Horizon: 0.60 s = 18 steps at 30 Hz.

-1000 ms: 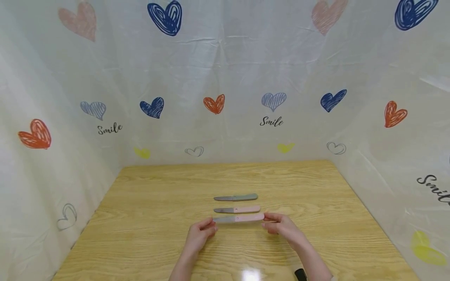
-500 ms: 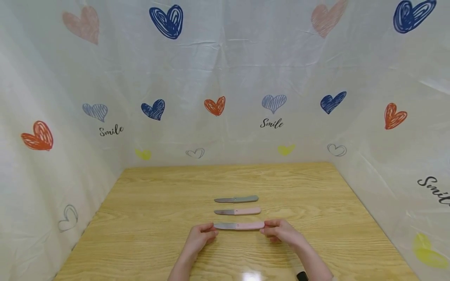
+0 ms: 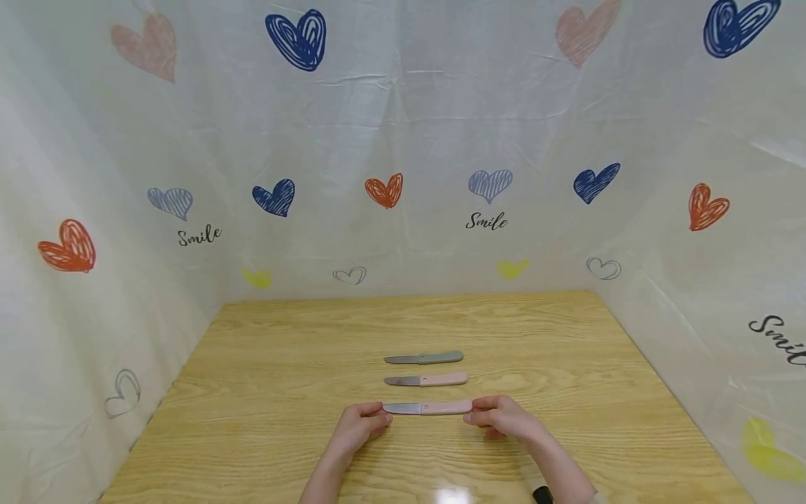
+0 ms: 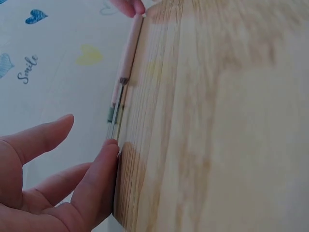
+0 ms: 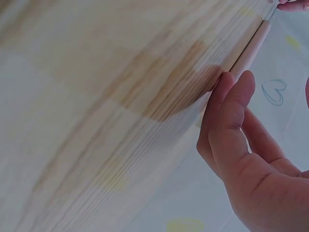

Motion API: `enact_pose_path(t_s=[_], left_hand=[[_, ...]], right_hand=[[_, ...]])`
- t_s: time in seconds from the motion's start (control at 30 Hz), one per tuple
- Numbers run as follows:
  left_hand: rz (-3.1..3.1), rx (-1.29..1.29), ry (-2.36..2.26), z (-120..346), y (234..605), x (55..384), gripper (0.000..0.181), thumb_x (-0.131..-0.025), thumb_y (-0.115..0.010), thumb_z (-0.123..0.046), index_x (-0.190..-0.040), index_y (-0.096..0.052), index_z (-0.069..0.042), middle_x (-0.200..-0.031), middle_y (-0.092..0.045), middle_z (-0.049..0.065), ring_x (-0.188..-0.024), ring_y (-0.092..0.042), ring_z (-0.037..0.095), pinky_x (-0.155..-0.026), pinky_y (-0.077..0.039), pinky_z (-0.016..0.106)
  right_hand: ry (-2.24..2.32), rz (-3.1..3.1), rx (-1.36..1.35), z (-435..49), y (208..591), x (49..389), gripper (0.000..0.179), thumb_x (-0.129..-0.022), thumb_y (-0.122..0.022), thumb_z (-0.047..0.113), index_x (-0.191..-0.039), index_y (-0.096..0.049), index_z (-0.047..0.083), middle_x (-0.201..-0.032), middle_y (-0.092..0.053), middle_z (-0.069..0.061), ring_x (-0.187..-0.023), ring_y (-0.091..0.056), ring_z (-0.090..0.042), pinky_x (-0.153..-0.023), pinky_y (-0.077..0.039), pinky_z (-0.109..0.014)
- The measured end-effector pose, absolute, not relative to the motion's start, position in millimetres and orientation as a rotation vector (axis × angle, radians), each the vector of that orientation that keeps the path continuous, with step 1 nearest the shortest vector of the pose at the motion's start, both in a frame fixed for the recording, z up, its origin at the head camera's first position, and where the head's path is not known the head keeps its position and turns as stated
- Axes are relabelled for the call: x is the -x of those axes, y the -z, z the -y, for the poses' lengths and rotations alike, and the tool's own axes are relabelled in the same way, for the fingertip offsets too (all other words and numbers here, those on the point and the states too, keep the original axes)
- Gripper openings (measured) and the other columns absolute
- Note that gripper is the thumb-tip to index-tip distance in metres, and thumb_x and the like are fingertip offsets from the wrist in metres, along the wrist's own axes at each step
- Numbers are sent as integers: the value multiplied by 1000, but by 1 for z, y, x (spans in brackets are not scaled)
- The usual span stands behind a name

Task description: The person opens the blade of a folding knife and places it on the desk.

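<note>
Three small knives lie in parallel on the table, blades to the left. Nearest is a pink-handled knife (image 3: 446, 407) with a silvery blade. At its blade tip is my left hand (image 3: 356, 427), a fingertip touching the tip while another digit stands apart in the left wrist view. My right hand (image 3: 506, 417) has its fingertips right at the handle's end, fingers fairly straight in the right wrist view. Just beyond lies a second pink-handled knife (image 3: 443, 379), and behind that a green-handled knife (image 3: 441, 357).
The wooden table (image 3: 283, 364) reaches back to a white curtain (image 3: 434, 126) printed with hearts and "Smile", which also hangs along both sides. A black-ended object (image 3: 542, 495) shows beside my right forearm at the lower edge.
The nearest pink-handled knife has come down and toward me between both hands, onto the table, widening its gap from the second knife. During the last half second there is hardly any movement.
</note>
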State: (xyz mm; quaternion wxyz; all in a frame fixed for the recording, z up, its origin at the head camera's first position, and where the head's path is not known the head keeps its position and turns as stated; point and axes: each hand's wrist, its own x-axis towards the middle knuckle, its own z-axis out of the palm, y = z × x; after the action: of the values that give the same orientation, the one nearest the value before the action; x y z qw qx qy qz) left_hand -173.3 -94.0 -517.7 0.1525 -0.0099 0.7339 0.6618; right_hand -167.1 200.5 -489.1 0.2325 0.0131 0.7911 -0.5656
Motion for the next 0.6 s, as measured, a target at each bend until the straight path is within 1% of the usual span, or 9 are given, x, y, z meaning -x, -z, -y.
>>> enact_pose_path(t_s=[0.17,0.3,0.43,0.53,0.6], left_hand=[[-2115,26,-1879,95,517,174,53,-91,-63,-2,-127,-40,30,-105,-67,19,-97,-66,20,-86,-57,39],[-2114,22,-1888,95,514,172,54,-90,-63,-2,-127,-40,29,-105,-67,19,-98,-66,21,-85,-58,38],[-2106,26,-1899,95,514,173,55,-90,-63,-3,-128,-40,29,-107,-67,23,-97,-66,22,-84,-58,37],[-2115,25,-1882,97,514,173,54,-92,-61,-4,-130,-40,27,-112,-65,27,-98,-66,25,-83,-59,37],[-2135,26,-1863,98,513,173,54,-93,-61,-7,-131,-40,26,-113,-65,27,-97,-66,25,-81,-59,37]], right_hand=[[1544,-2177,-49,-199,489,168,62,-91,-68,18,-132,-44,-21,-129,-54,-31,-111,-60,-36,-87,-55,-48],[1546,-2181,-46,-200,488,168,63,-91,-68,19,-132,-43,-21,-129,-53,-32,-111,-60,-36,-87,-55,-47],[1572,-2198,-12,-203,488,167,64,-91,-68,18,-132,-41,-23,-131,-51,-35,-112,-59,-37,-85,-55,-46],[1595,-2209,10,-206,488,167,62,-93,-65,19,-133,-41,-23,-132,-51,-35,-113,-58,-40,-84,-56,-44],[1609,-2222,16,-208,487,166,61,-95,-63,20,-133,-42,-22,-131,-53,-33,-113,-58,-41,-83,-56,-43]])
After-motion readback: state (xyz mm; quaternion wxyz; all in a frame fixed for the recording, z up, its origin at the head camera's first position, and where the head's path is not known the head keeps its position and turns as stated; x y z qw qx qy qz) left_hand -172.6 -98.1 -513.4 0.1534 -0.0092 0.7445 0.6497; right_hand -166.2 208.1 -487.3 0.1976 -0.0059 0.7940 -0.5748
